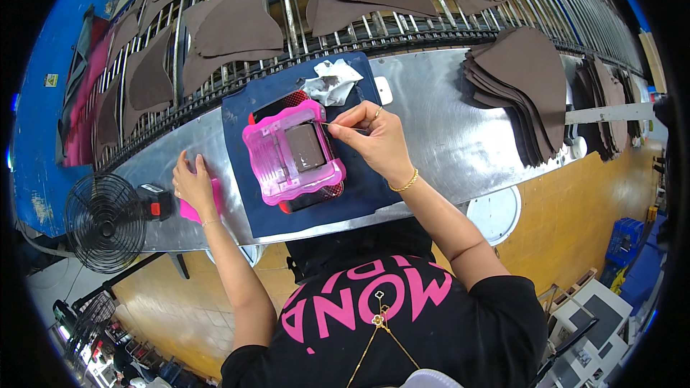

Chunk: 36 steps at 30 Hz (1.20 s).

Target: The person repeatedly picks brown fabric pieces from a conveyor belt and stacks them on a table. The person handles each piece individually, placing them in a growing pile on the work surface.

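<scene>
Near the middle of the metal table, a pink translucent plastic frame with wavy edges (267,154) lies over a red-and-black base (332,190). A glossy brown rectangle (307,149) shows inside it. My right hand (377,136) is at the frame's right side, thumb and fingertips pinched on a thin stick-like tool (357,128) whose tip is at the frame's edge. To the left, my left hand (192,185) rests with fingers stretched beside and partly over a bright pink piece (217,201). The hand hides much of that piece.
Under the frame spreads a dark blue mat (260,219), with a stained white crumpled cloth (334,82) on it. A black fan (106,223) stands at the left. Stacked brown cut pieces (528,86) lie at the right; more sit on the metal-bar rack (287,7) behind.
</scene>
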Each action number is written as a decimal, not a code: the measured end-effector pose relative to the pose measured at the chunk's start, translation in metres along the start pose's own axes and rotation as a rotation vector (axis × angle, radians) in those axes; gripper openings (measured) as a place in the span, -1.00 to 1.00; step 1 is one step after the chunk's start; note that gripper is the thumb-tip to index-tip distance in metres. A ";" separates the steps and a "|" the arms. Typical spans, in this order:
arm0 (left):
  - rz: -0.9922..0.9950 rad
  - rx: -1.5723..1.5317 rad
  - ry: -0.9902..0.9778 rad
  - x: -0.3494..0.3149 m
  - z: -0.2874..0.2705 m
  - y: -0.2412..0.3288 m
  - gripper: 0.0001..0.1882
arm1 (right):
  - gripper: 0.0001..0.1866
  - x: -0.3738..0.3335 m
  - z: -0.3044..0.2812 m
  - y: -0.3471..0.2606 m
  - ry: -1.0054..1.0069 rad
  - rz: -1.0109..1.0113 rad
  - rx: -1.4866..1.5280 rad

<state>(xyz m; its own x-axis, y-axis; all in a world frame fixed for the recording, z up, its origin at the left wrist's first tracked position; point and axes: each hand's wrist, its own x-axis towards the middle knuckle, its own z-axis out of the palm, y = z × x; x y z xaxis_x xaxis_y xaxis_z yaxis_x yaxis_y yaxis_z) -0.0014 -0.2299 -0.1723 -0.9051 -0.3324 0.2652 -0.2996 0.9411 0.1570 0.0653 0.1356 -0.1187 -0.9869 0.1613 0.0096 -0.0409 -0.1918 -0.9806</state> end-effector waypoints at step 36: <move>0.008 -0.014 -0.014 -0.003 -0.005 0.004 -0.62 | -0.87 0.004 0.001 -0.011 -0.007 0.137 0.149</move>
<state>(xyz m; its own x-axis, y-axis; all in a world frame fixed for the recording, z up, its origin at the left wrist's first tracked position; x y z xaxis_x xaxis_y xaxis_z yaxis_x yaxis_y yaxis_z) 0.0022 -0.2253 -0.1675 -0.9116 -0.3241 0.2528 -0.2885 0.9426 0.1682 0.0620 0.1372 -0.1079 -0.9858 0.1174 -0.1201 0.0717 -0.3525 -0.9331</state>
